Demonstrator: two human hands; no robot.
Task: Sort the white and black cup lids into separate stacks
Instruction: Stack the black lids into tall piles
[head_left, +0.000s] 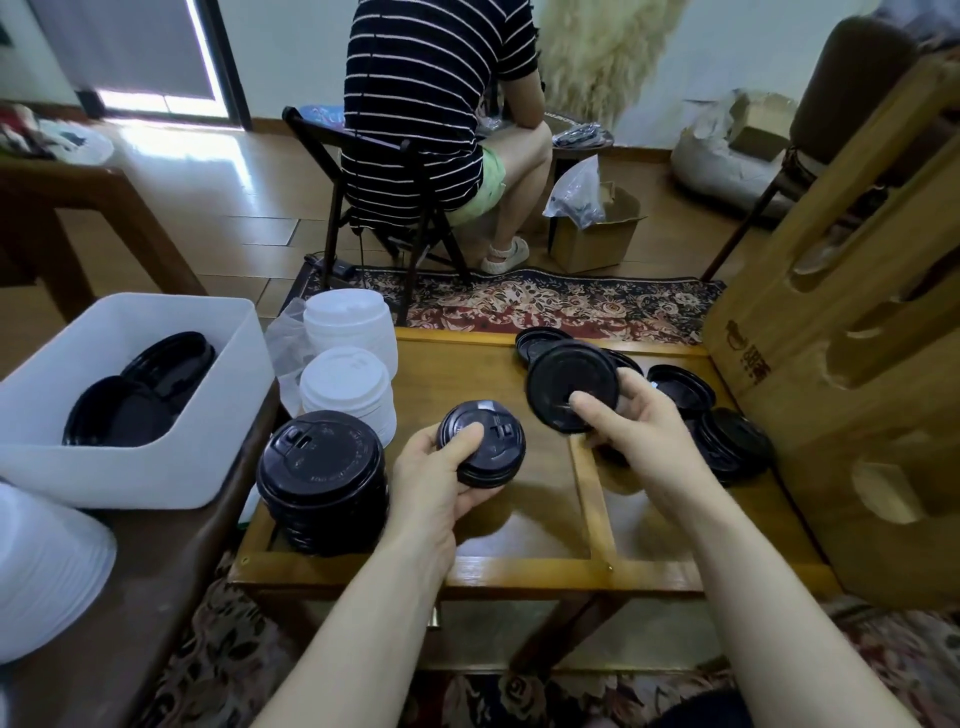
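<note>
My left hand (439, 480) grips a small stack of black lids (488, 441) above the middle of the wooden table (524, 566), thumb on top. A single black lid (563, 382), tilted with its underside toward me, is held by my right hand (631, 423) just to the right. A tall stack of black lids (322, 480) stands at the table's left front. Behind it are two stacks of white lids (345, 387), the farther white stack (348, 322) taller. Loose black lids (727, 439) lie scattered at the right, partly hidden by my right hand.
A white bin (156, 467) with black lids inside sits on a bench at the left, and stacked white items (47, 561) lie nearer me. A large cardboard piece (852, 374) crowds the table's right edge. A person sits on a folding chair (374, 197) beyond the table.
</note>
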